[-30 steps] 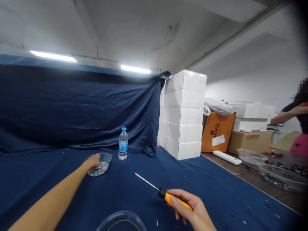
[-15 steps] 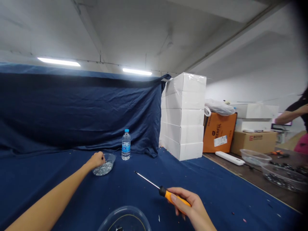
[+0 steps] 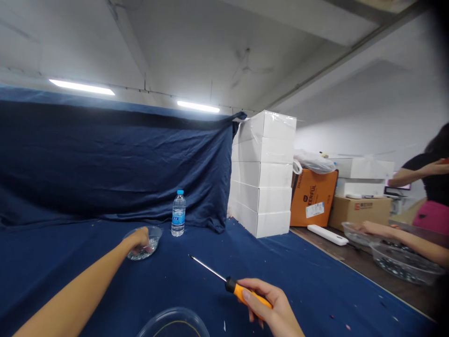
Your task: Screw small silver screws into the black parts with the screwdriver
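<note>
The left hand (image 3: pixel 140 239) rests at the rim of a clear bowl (image 3: pixel 156 231) containing small silver metal parts (image 3: pixel 143 254); its fingers (image 3: pixel 147 248) curl down into the bowl in a narrow posture, and whether they pinch any part cannot be determined. The right hand (image 3: pixel 263 302) grips an orange-and-black-handled screwdriver (image 3: pixel 236 289) above a blue cloth-covered table (image 3: pixel 87 281); its fingers wrap the handle, with the steel shaft pointing forward and left. A second clear bowl (image 3: pixel 173 323) lies at the lower frame edge; a water bottle (image 3: pixel 178 214) stands upright just beside the first bowl; a stack of white boxes (image 3: pixel 261 175) stands to the right; a co-worker's hand (image 3: pixel 365 228) reaches over a clear tub (image 3: pixel 352 236).
</note>
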### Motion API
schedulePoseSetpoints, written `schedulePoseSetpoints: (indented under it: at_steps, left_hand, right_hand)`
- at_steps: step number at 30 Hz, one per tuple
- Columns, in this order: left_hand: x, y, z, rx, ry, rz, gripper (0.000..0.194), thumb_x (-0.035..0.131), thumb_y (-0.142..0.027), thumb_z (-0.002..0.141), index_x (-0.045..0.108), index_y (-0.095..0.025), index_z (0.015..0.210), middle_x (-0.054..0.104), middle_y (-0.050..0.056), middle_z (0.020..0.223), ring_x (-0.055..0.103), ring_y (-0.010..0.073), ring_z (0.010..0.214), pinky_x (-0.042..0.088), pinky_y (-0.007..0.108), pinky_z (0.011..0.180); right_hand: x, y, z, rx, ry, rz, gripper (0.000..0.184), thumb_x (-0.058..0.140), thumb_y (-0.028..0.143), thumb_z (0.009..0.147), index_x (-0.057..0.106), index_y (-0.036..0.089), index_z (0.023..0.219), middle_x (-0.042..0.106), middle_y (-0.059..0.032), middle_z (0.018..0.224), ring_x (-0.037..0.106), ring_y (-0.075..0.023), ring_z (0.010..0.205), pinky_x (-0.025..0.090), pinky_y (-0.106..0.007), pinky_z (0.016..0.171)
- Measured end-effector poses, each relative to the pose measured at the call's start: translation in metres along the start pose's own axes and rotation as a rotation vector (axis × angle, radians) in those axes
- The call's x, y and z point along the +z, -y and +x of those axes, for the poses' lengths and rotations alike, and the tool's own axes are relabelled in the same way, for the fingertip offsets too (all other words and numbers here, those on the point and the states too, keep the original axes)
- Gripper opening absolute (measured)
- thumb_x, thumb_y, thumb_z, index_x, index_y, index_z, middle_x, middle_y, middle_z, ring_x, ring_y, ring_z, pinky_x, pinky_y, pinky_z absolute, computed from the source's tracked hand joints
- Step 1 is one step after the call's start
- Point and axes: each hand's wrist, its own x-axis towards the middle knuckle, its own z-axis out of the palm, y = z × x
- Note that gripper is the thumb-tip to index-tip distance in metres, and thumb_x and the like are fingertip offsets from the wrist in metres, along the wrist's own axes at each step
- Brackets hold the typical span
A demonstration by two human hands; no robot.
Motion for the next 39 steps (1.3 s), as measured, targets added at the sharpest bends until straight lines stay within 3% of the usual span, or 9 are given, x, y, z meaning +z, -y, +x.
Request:
schedulePoseSetpoints:
  at_steps: [3, 9, 17, 20, 22, 27, 31, 36, 39]
  left_hand:
    - [0.000, 0.000, 0.001, -0.057, 0.051, 0.043, 0.022, 0.066, -0.030, 0.098, 0.066, -0.013, 0.113, 0.070, 0.006, 0.105, 0.070, 0.0176, 0.084, 0.061, 0.033, 0.072]
    - [-0.003, 0.008, -0.001, -0.048, 0.008, 0.057, 0.020, 0.066, -0.031, 0.098, 0.067, -0.013, 0.105, 0.070, 0.004, 0.094, 0.068, 0.0147, 0.075, 0.060, 0.029, 0.066]
    - [-0.018, 0.013, -0.017, 0.135, -0.160, -0.149, 0.021, 0.068, -0.034, 0.096, 0.068, -0.013, 0.092, 0.068, 0.000, 0.082, 0.066, 0.0146, 0.069, 0.056, 0.030, 0.066]
    - [-0.023, 0.015, -0.041, 0.263, -0.183, -0.333, 0.031, 0.071, -0.044, 0.088, 0.072, -0.014, 0.084, 0.061, -0.003, 0.060, 0.061, 0.0155, 0.057, 0.052, 0.029, 0.062]
    - [-0.020, 0.015, -0.065, 0.347, -0.164, -0.472, 0.042, 0.069, -0.055, 0.082, 0.075, -0.015, 0.092, 0.060, -0.002, 0.057, 0.062, 0.0181, 0.059, 0.051, 0.029, 0.063]
    - [0.013, -0.004, -0.149, 0.430, -0.005, -0.797, 0.052, 0.070, -0.063, 0.079, 0.075, -0.016, 0.100, 0.056, -0.003, 0.057, 0.056, 0.0168, 0.059, 0.050, 0.029, 0.065]
    - [0.038, -0.029, -0.209, 0.483, 0.143, -0.873, 0.047, 0.074, -0.060, 0.078, 0.076, -0.016, 0.095, 0.060, -0.002, 0.059, 0.054, 0.0155, 0.059, 0.048, 0.029, 0.065]
    - [0.057, -0.038, -0.234, 0.526, 0.103, -0.882, 0.048, 0.073, -0.064, 0.077, 0.077, -0.019, 0.095, 0.066, 0.001, 0.069, 0.057, 0.0166, 0.059, 0.048, 0.029, 0.062]
    - [0.067, -0.037, -0.233, 0.459, 0.005, -0.911, 0.062, 0.071, -0.074, 0.070, 0.078, -0.021, 0.099, 0.064, 0.001, 0.062, 0.059, 0.0193, 0.060, 0.048, 0.029, 0.061]
  right_hand:
    - [0.000, 0.000, 0.000, -0.002, -0.002, -0.006, 0.059, 0.087, 0.062, 0.061, 0.082, 0.014, 0.095, 0.074, -0.0085, 0.071, 0.057, -0.0109, 0.049, 0.031, -0.019, 0.044]
    - [0.000, 0.001, -0.002, -0.004, 0.001, -0.019, 0.060, 0.087, 0.064, 0.062, 0.083, 0.014, 0.095, 0.074, -0.0087, 0.071, 0.055, -0.0099, 0.049, 0.030, -0.019, 0.045]
    - [-0.001, 0.001, 0.002, 0.015, 0.041, 0.063, 0.064, 0.089, 0.066, 0.058, 0.081, 0.013, 0.094, 0.074, -0.0095, 0.070, 0.057, -0.0104, 0.047, 0.030, -0.020, 0.044]
    - [0.001, 0.008, -0.002, 0.074, 0.071, 0.206, 0.064, 0.091, 0.059, 0.060, 0.080, 0.012, 0.102, 0.074, -0.0097, 0.073, 0.056, -0.0102, 0.048, 0.030, -0.020, 0.044]
    - [0.004, 0.013, -0.006, 0.115, 0.095, 0.318, 0.059, 0.092, 0.051, 0.064, 0.079, 0.013, 0.107, 0.072, -0.0074, 0.076, 0.053, -0.0090, 0.051, 0.031, -0.020, 0.045]
    - [0.014, 0.014, -0.016, 0.224, 0.188, 0.491, 0.043, 0.094, 0.033, 0.064, 0.078, 0.011, 0.097, 0.063, -0.0020, 0.079, 0.051, -0.0067, 0.062, 0.038, -0.019, 0.055]
    - [0.023, 0.015, -0.021, 0.195, 0.223, 0.514, 0.046, 0.091, 0.039, 0.066, 0.072, 0.012, 0.097, 0.061, 0.0009, 0.069, 0.052, -0.0089, 0.063, 0.043, -0.021, 0.062]
    - [0.043, 0.030, -0.025, 0.090, 0.255, 0.443, 0.045, 0.088, 0.042, 0.069, 0.057, 0.019, 0.091, 0.062, 0.0031, 0.062, 0.061, -0.0141, 0.064, 0.045, -0.023, 0.061]
    - [0.063, 0.038, -0.020, 0.052, 0.255, 0.385, 0.052, 0.093, 0.038, 0.062, 0.048, 0.023, 0.084, 0.055, 0.0106, 0.055, 0.052, -0.0095, 0.047, 0.043, -0.022, 0.052]
